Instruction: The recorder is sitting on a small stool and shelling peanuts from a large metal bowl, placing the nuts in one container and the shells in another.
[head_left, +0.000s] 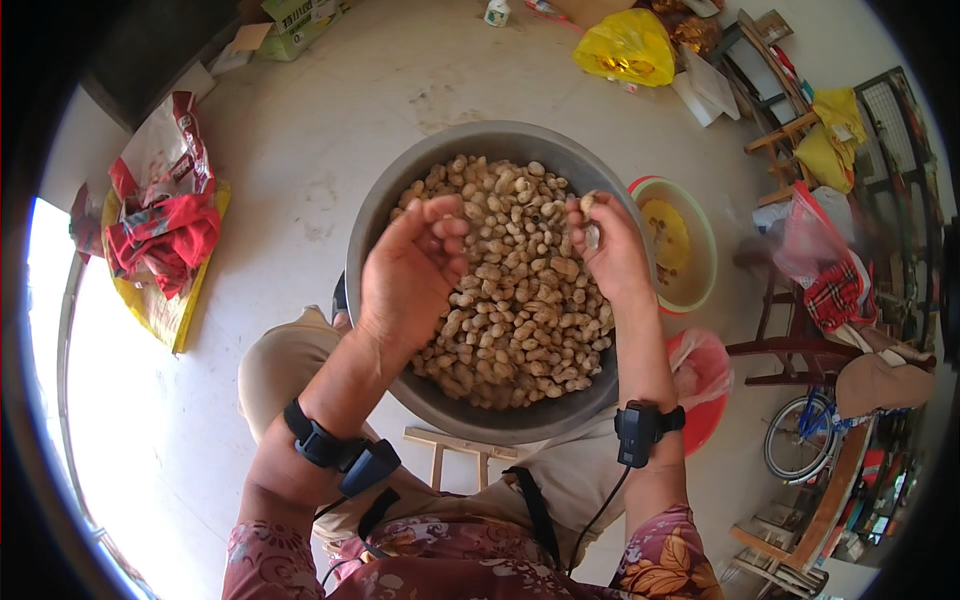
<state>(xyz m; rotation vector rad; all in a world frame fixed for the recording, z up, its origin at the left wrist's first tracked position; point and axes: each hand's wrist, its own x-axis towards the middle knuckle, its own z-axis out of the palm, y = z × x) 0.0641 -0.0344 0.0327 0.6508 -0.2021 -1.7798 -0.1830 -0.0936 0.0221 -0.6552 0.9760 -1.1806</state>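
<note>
A large grey metal basin (480, 429) stands before me, holding a heap of unshelled peanuts (517, 300). Over the basin's left part hovers my left hand (409, 274), palm turned inward and fingers curled. Its fingertips are blurred, and I cannot tell if anything sits between them. At the basin's right side, my right hand (619, 247) pinches a peanut (589, 201) between its fingers. A small pale patch shows by its thumb, too unclear to name. Both hands are raised above the heap.
Right of the basin are a green-rimmed bowl (703, 289) with a few brown pieces and a red bucket (712, 420) lined with plastic. A wooden chair (787, 352) and a yellow bag (630, 49) lie farther right. Red cloth (172, 232) lies on sacking at left.
</note>
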